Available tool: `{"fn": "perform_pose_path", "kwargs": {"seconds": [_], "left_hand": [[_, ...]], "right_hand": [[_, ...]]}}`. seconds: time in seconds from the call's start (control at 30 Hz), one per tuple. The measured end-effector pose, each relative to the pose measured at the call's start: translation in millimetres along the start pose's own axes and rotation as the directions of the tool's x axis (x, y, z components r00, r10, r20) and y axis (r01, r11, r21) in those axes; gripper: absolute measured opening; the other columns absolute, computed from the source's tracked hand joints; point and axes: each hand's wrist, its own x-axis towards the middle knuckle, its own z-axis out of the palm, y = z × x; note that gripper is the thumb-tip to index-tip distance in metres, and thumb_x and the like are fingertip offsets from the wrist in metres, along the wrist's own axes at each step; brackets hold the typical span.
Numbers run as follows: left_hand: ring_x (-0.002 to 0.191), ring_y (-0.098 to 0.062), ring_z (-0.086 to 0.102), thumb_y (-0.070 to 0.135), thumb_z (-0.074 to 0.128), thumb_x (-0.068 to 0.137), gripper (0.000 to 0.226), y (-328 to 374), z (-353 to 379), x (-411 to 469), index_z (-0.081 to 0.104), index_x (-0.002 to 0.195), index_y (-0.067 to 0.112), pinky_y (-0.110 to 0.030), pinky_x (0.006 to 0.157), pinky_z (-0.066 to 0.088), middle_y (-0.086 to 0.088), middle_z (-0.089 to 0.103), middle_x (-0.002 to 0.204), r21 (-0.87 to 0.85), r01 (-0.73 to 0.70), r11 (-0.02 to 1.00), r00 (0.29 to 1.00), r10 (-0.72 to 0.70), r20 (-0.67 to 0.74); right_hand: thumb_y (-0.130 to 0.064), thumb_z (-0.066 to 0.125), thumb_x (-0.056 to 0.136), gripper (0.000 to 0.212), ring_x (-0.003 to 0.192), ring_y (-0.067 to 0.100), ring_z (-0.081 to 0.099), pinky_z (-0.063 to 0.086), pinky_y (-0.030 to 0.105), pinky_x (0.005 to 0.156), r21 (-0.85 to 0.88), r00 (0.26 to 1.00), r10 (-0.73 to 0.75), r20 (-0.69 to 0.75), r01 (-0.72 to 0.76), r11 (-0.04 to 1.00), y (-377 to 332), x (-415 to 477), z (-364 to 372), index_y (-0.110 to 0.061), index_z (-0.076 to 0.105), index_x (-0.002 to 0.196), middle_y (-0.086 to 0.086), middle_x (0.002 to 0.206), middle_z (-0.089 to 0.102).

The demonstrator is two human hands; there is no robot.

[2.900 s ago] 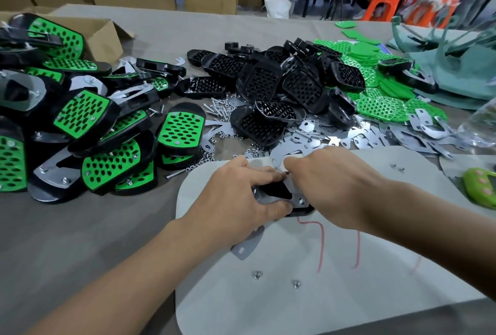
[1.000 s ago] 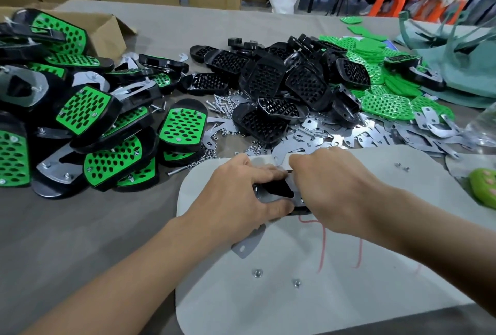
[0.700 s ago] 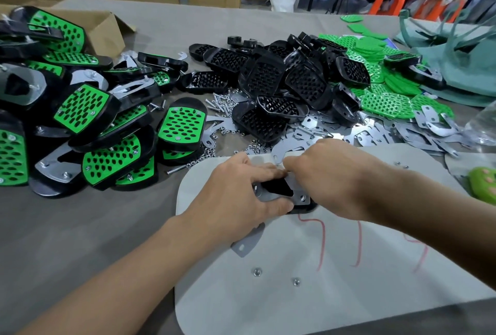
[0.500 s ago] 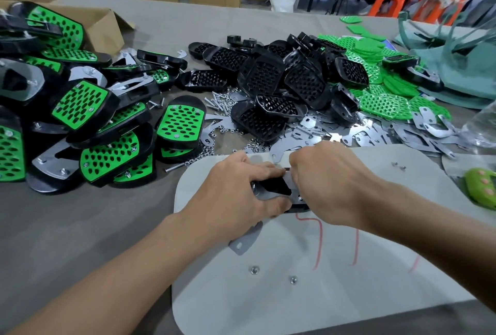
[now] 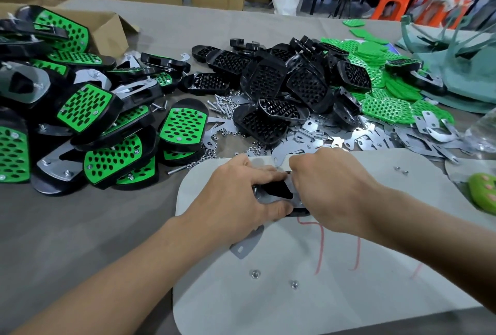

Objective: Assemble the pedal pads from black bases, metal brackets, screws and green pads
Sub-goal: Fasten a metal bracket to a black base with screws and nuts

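Nearest, on a pale grey rounded board [image 5: 349,302] atop the worktop [image 5: 80,227]: two loose silver nuts [image 5: 254,273]. Just beyond, gripped by the left hand [image 5: 236,200], thumb curled over the near edge, fingers over the far one: a black plastic pedal base [image 5: 275,191] topped by a flat silver metal bracket [image 5: 245,244], tail jutting out below the wrist. Curled down on that bracket's right end: the right hand [image 5: 330,187], fingertips hidden. Farther left, heaped finished green-and-black pedals [image 5: 185,125]. Farther centre and right, piled bare black bases [image 5: 268,79], scattered small screws [image 5: 225,105], loose brackets [image 5: 402,138], green perforated pads [image 5: 386,109].
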Motion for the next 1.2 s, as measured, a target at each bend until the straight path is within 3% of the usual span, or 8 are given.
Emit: {"fn": "perform_pose_path", "kwargs": {"seconds": [0.2,0.27,0.37,0.53,0.73,0.83,1.07,1.2], "left_hand": [[0.091,0.009,0.048,0.051,0.088,0.067,0.054,-1.4,1.2,-1.0,0.072,0.118,0.048,0.0,0.073,0.033,0.016,0.046,0.085,-0.018,0.026,1.0,1.0,-0.026,-0.009],[0.092,0.014,0.047,0.05,0.088,0.067,0.054,-1.0,1.8,-1.5,0.073,0.118,0.047,0.003,0.074,0.032,0.02,0.045,0.085,-0.022,0.021,1.0,0.999,-0.021,-0.027],[0.089,0.019,0.045,0.051,0.088,0.066,0.054,-0.7,1.4,-1.5,0.073,0.118,0.047,0.004,0.075,0.031,0.02,0.046,0.087,-0.024,0.015,1.0,0.999,-0.015,-0.033],[0.089,0.022,0.044,0.05,0.089,0.068,0.053,-2.4,1.5,-0.1,0.074,0.118,0.043,0.004,0.078,0.03,0.025,0.045,0.087,-0.025,-0.008,1.0,1.0,0.008,-0.027],[0.09,0.024,0.042,0.046,0.09,0.069,0.053,-0.3,1.3,0.5,0.075,0.119,0.039,0.006,0.081,0.028,0.065,0.033,0.096,-0.018,-0.032,0.999,0.999,0.032,-0.036],[0.089,0.023,0.042,0.05,0.088,0.069,0.054,-0.7,1.0,0.8,0.073,0.12,0.042,0.005,0.081,0.029,0.063,0.032,0.097,-0.014,-0.028,1.0,0.999,0.028,-0.029],[0.086,0.017,0.045,0.056,0.085,0.069,0.054,-2.2,3.0,-0.7,0.071,0.12,0.046,-0.001,0.082,0.033,0.036,0.044,0.082,-0.017,-0.024,1.0,0.999,0.024,-0.032],[0.078,-0.002,0.053,0.071,0.068,0.065,0.054,-1.1,6.8,-3.0,0.077,0.11,0.042,-0.018,0.077,0.042,0.016,0.053,0.08,0.187,-0.043,0.981,0.983,0.075,-0.166]], "right_hand": [[-0.033,0.053,0.093,0.027,0.059,0.029,0.046,0.035,0.035,0.055,0.191,0.984,0.101,-0.148,-0.072,0.979,12.2,19.8,-22.8,-0.018,0.05,0.071,0.001,0.063,0.049],[-0.02,0.056,0.087,0.014,0.063,0.032,0.055,0.048,0.037,0.06,0.307,0.974,0.062,-0.217,0.008,0.952,9.6,40.2,-28.4,-0.021,0.062,0.074,0.005,0.063,0.06],[-0.006,0.058,0.085,0.03,0.08,0.028,0.067,0.058,0.037,0.073,0.295,0.993,-0.037,-0.112,0.069,0.953,-7.8,71.5,-29.3,-0.027,0.076,0.095,0.003,0.081,0.071],[-0.001,0.058,0.079,0.026,0.055,0.025,0.044,0.027,0.027,0.046,0.083,0.984,-0.128,-0.125,0.139,0.987,-20.5,101.9,-17.9,-0.018,0.045,0.065,0.002,0.059,0.042],[-0.002,0.059,0.08,0.011,0.069,0.03,0.056,0.048,0.034,0.063,0.067,0.971,-0.23,-0.069,0.234,0.97,-16.6,112.8,-31.6,-0.012,0.06,0.081,0.001,0.067,0.05],[-0.003,0.062,0.079,0.013,0.071,0.029,0.059,0.054,0.036,0.067,0.048,0.966,-0.25,-0.059,0.253,0.966,-16.2,112.3,-34.6,-0.01,0.07,0.088,0.008,0.081,0.065],[-0.008,0.072,0.079,0.011,0.064,0.017,0.054,0.039,0.026,0.057,0.099,0.977,-0.213,0.008,0.212,0.972,-14.3,108.9,-36.9,-0.017,0.073,0.086,-0.003,0.072,0.06],[-0.008,0.068,0.077,0.017,0.071,0.028,0.059,0.043,0.028,0.061,0.097,0.982,-0.19,-0.02,0.191,0.977,-11.1,106.4,-31.3,-0.023,0.064,0.073,-0.001,0.067,0.056]]}}
